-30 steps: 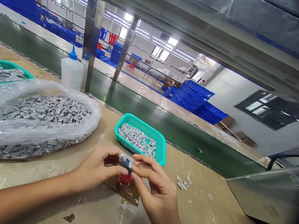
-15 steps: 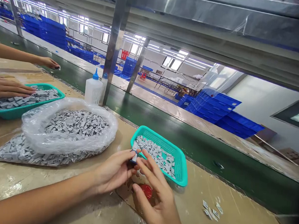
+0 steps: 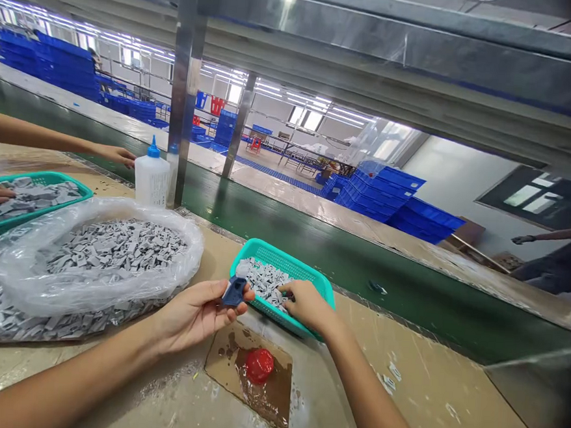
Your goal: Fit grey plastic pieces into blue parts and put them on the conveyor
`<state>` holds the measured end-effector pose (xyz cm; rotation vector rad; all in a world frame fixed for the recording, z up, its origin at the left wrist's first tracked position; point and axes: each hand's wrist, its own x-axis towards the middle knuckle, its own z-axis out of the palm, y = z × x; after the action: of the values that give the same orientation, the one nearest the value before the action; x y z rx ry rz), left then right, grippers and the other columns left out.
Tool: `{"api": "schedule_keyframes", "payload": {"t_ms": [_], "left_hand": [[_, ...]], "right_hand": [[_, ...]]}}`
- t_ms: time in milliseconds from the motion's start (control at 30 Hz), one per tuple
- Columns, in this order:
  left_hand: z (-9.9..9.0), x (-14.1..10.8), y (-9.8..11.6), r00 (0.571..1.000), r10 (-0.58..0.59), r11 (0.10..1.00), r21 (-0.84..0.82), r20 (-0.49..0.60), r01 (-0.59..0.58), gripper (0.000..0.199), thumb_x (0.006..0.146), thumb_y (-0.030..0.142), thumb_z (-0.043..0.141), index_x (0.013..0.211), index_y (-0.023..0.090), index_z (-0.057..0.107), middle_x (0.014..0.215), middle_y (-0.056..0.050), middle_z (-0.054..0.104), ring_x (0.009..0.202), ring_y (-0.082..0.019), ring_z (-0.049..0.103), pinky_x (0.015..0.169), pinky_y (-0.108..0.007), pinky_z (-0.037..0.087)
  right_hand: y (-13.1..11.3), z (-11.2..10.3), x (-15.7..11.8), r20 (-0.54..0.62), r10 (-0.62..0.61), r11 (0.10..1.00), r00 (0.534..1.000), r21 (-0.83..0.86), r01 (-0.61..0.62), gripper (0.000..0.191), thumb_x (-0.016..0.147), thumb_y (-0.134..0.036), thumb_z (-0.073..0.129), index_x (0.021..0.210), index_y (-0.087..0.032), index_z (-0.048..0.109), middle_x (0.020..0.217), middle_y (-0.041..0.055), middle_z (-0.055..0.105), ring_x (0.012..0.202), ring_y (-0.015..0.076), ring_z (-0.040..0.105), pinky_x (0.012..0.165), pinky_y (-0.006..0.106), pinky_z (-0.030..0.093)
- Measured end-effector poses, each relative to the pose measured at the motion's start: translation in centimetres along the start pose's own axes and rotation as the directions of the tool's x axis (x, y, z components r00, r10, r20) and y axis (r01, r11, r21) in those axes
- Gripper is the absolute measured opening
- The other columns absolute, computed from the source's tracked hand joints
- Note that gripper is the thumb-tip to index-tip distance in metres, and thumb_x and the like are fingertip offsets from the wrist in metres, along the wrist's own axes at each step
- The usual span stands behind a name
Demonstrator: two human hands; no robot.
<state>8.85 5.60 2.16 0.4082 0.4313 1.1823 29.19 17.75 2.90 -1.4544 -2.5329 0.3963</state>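
My left hand [image 3: 205,313] is closed round a dark blue plastic part [image 3: 234,291], gripped between thumb and fingers above the near left edge of the teal basket. The part has a hollow on the side facing me. Inside that teal basket [image 3: 329,295] lie many small light grey plastic pieces [image 3: 264,279]. My right hand [image 3: 307,305] reaches into them from the right, its fingers curled down and pinched. What its fingertips grip, if anything, I cannot make out. On a wet brown square of board below my hands sits a red, round, shiny object [image 3: 259,366].
A large clear bag [image 3: 192,250] of grey pieces and a white bottle [image 3: 151,180] with a blue tip stand left. Beyond them, a co-worker's hand [image 3: 116,154] reaches out; another lies in a second teal basket [image 3: 84,190]. A green conveyor belt [image 3: 308,232] runs behind, past a metal post [image 3: 180,102].
My right hand has left the dark blue part and moved into the basket of grey pieces. My left hand keeps the part. The view has shifted right, and a person shows at far right.
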Motion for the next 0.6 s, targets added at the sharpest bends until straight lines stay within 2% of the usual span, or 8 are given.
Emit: {"api": "schedule_keyframes", "payload": {"t_ms": [67,200,333,367,400,467,533,600], "left_hand": [[0.0,0.0,-0.1,0.999,0.049,0.999,0.02,-0.016,-0.049,0.021,0.083,0.014,0.044,0.085,0.004,0.063,0.085,-0.011,0.06,0.067,-0.01,0.058,0.059,-0.014,0.048],[0.4,0.4,0.2,0.988,0.14,0.981,0.141,-0.062,-0.13,0.018,0.08,0.013,0.047,0.082,0.004,0.063,0.079,-0.01,0.06,0.064,-0.009,0.057,0.058,-0.014,0.048],[1.8,2.5,1.6,0.965,0.249,0.925,0.316,-0.086,-0.211,0.019,0.081,0.016,0.045,0.083,0.006,0.061,0.078,-0.008,0.058,0.06,-0.006,0.053,0.057,-0.014,0.045],[2.2,3.6,2.1,0.952,0.299,0.865,0.44,-0.067,-0.24,0.022,0.083,0.018,0.041,0.086,0.006,0.059,0.08,-0.009,0.058,0.06,-0.006,0.053,0.058,-0.015,0.045],[2.6,4.8,2.6,0.936,0.351,0.76,0.594,-0.035,-0.264,0.027,0.085,0.021,0.036,0.091,0.005,0.058,0.083,-0.01,0.058,0.063,-0.007,0.053,0.061,-0.017,0.046],[3.2,7.9,3.7,0.901,0.43,0.449,0.852,0.057,-0.269,0.038,0.088,0.026,0.025,0.1,0.005,0.054,0.091,-0.013,0.059,0.07,-0.01,0.054,0.068,-0.022,0.045],[3.2,11.5,4.7,0.887,0.446,0.204,0.952,0.117,-0.228,0.041,0.088,0.029,0.024,0.101,0.005,0.054,0.095,-0.014,0.059,0.078,-0.014,0.055,0.073,-0.025,0.044],[2.6,14.9,5.4,0.901,0.414,0.068,0.983,0.13,-0.173,0.032,0.084,0.029,0.036,0.09,0.007,0.059,0.091,-0.012,0.06,0.084,-0.018,0.054,0.077,-0.027,0.041]], "right_hand": [[-0.1,0.0,0.0,-0.006,0.005,1.0,1.0,0.013,-0.005,0.018,0.056,-0.003,0.057,0.059,-0.017,0.068,0.057,0.0045,0.063,0.066,0.0215,0.059,0.058,0.026,0.038],[0.3,-0.2,-0.3,-0.084,0.047,0.993,0.995,0.11,-0.038,0.014,0.058,-0.012,0.062,0.068,-0.018,0.07,0.063,0.0048,0.065,0.065,0.0209,0.058,0.06,0.027,0.038],[0.8,-0.7,-0.6,-0.174,0.124,0.954,0.977,0.293,-0.069,0.004,0.057,-0.02,0.064,0.059,-0.018,0.067,0.058,0.0039,0.064,0.061,0.0205,0.057,0.061,0.029,0.04],[0.9,-0.8,-0.7,-0.194,0.146,0.934,0.97,0.351,-0.07,0.005,0.058,-0.022,0.063,0.058,-0.018,0.066,0.058,0.0039,0.063,0.061,0.0203,0.057,0.061,0.03,0.041],[1.0,-1.0,-0.9,-0.207,0.171,0.907,0.963,0.415,-0.071,0.007,0.059,-0.025,0.062,0.058,-0.018,0.065,0.058,0.0038,0.063,0.059,0.0198,0.057,0.06,0.031,0.041],[1.3,-1.1,-1.3,-0.215,0.23,0.829,0.949,0.554,-0.076,0.015,0.062,-0.031,0.06,0.062,-0.017,0.064,0.054,0.003,0.06,0.052,0.0183,0.056,0.057,0.031,0.044],[1.6,-1.3,-2.3,-0.206,0.292,0.722,0.934,0.688,-0.074,0.023,0.062,-0.037,0.06,0.067,-0.015,0.062,0.054,0.0028,0.06,0.05,0.0177,0.057,0.055,0.032,0.046],[2.0,-1.6,-4.0,-0.193,0.346,0.605,0.918,0.794,-0.061,0.029,0.059,-0.041,0.064,0.071,-0.014,0.062,0.061,0.0042,0.062,0.057,0.0185,0.06,0.061,0.032,0.049]]}}
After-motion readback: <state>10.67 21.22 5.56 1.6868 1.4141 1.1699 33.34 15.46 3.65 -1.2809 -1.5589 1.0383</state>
